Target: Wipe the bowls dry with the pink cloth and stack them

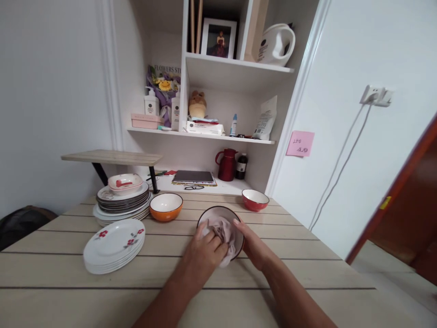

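Forearms [293, 291], cloth [223, 228] under left fingers [215, 244] in bowl [218, 212]

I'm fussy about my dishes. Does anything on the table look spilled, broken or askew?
Nothing stands out: no spill or breakage shows. The dark-rimmed bowl tilts towards the person, but that looks deliberate: the right hand supports it while the left hand holds a cloth inside.

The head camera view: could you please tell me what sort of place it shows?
Probably a room in a home, though which room is uncertain: a framed picture stands on white shelves, a red jug below, and flowered plates are stacked on the table.
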Demonstrator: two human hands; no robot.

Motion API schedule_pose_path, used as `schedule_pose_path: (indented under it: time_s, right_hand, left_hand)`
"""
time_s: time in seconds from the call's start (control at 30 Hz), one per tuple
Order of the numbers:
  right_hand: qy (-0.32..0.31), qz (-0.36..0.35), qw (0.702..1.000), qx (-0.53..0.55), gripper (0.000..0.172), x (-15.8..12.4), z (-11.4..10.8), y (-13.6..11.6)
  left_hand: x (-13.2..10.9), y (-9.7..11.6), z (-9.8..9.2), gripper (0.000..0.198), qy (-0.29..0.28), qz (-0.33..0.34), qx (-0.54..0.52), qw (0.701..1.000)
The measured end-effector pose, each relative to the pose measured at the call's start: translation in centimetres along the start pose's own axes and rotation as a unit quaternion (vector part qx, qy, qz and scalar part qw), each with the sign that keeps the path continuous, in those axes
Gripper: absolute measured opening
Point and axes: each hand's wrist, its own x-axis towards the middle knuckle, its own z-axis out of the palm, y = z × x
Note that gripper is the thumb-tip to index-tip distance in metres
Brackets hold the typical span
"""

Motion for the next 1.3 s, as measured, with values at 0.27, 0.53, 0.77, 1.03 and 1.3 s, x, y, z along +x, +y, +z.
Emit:
schedule_pose_path:
  time_s: [0.27,0.53,0.77,1.03,1.3]
  right_hand:
    - [-0.062,0.011,0.997,0.053,0.068,-0.7,0.5,-0.3]
    - [-0.126,-0.049,0.983,0.122,0.083,-0.4,4.4,1.5]
    - [0.018,-0.018,0.987,0.159,0.055,0.5,3.2,2.1]
    - [0.077,0.075,0.994,0.039,0.052,0.4,-0.8,-0.7]
    - [-0.006,0.012,0.992,0.123,0.069,0.5,-0.7,0.1]
  left_hand:
    - [-0.4,0.1,-0.5,0.003,-0.011,-0.031,0.029,0.999]
    - [-0.5,0.6,-0.2,0.016,0.048,-0.141,0.082,0.985]
    - [0.3,2.0,0.8,0.032,-0.019,-0.086,0.088,0.992]
    - [-0.3,-0.4,0.7,0.012,-0.017,0.004,0.013,1.0]
    - [-0.5,-0.5,0.1,0.023,-0.004,-0.005,0.028,1.0]
